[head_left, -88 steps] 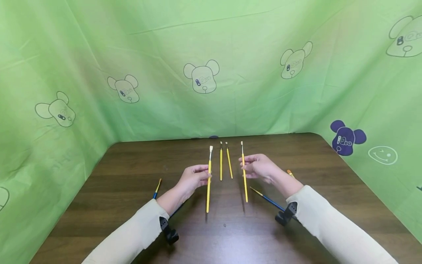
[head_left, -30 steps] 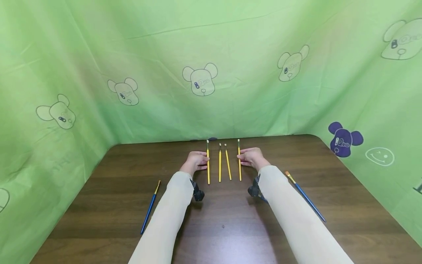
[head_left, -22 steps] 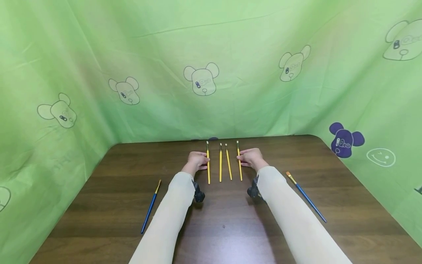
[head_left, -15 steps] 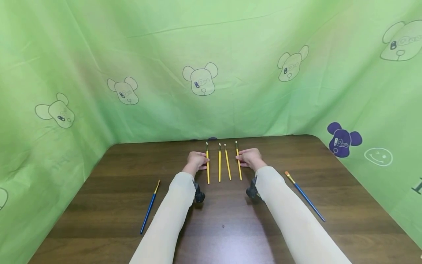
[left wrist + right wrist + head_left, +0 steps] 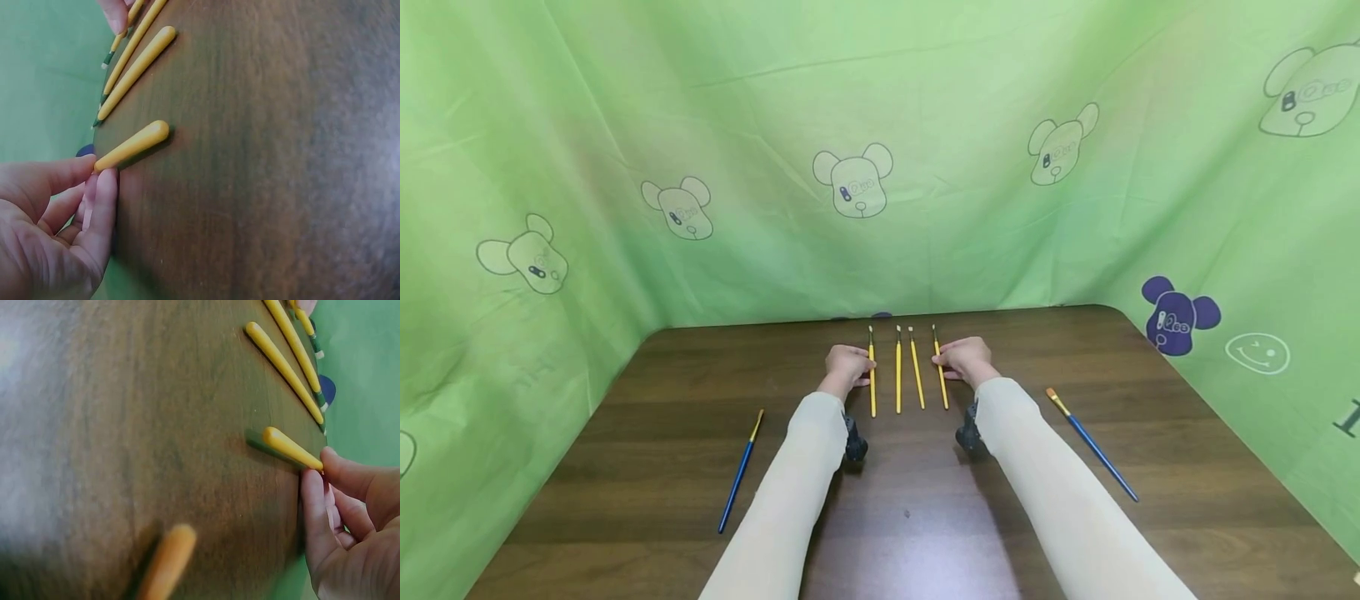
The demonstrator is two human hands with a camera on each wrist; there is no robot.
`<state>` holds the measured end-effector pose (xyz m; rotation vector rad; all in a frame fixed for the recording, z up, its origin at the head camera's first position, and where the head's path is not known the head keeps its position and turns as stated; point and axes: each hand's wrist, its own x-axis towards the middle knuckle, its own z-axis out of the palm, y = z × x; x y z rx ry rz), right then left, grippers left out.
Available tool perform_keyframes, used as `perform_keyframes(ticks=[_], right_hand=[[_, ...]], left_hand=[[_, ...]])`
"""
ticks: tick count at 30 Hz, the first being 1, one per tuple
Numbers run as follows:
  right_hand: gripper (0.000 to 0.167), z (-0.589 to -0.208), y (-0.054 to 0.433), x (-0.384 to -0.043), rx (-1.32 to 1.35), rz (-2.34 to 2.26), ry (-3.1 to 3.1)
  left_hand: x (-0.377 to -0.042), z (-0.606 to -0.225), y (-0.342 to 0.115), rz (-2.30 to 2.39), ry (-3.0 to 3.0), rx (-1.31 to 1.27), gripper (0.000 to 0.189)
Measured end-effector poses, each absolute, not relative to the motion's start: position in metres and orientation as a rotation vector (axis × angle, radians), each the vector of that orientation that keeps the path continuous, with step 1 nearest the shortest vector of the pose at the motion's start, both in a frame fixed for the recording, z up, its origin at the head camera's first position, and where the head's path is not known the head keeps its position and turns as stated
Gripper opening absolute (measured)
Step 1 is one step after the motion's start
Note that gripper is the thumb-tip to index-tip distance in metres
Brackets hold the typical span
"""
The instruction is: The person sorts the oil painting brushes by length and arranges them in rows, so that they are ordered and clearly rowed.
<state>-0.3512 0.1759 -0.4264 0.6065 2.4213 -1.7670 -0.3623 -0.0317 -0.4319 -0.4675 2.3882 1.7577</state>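
Observation:
Four yellow paintbrushes lie side by side at the far middle of the brown table (image 5: 925,500). My left hand (image 5: 867,367) pinches the leftmost yellow brush (image 5: 872,375); in the left wrist view my left hand (image 5: 100,173) has thumb and forefinger closed on that brush's handle (image 5: 132,144). My right hand (image 5: 942,361) pinches the rightmost yellow brush (image 5: 941,377); in the right wrist view my right hand (image 5: 314,472) grips that brush's handle (image 5: 289,448). Both held brushes lie on the wood. Two middle brushes (image 5: 897,371) (image 5: 916,373) lie untouched between them.
A blue brush (image 5: 739,471) lies at the left and another blue brush (image 5: 1093,447) at the right, its blurred orange end (image 5: 165,562) close to my right wrist. Green printed cloth (image 5: 865,125) walls in the table on three sides.
Both hands carried their yellow brushes from mid-table to the far side and laid them down beside the two middle ones. Over the last second they only edged slightly inward.

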Motion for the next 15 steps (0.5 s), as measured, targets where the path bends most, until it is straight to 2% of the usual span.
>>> perform_keyframes(ticks=[15], right_hand=[[0.033, -0.4263, 0.1728, -0.3481, 0.593, -1.707, 2.492]], left_hand=[[-0.3604, -0.4307, -0.0306, 1.645, 2.499, -0.416, 0.014]])
